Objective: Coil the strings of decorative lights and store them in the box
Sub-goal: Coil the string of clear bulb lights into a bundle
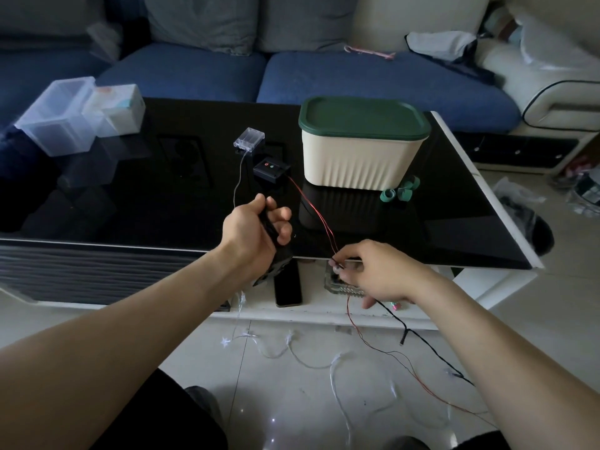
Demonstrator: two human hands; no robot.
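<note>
Black coil (271, 228) in left hand (256, 228), right hand (376, 271) pinching red wire (311, 209)

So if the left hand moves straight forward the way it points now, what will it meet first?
Probably the small black controller box with red and green buttons on the black table. The left hand, gripping a dark coil, points towards it; the clear battery case lies beyond. Depth is uncertain.

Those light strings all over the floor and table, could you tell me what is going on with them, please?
A person is coiling the light strings. The left hand grips a dark coiled bundle, and the right hand pinches the red and black wire that runs from the black controller box on the black table. A clear light string lies loose on the floor. The storage box has its green lid on, so nothing looks stored yet.
</note>
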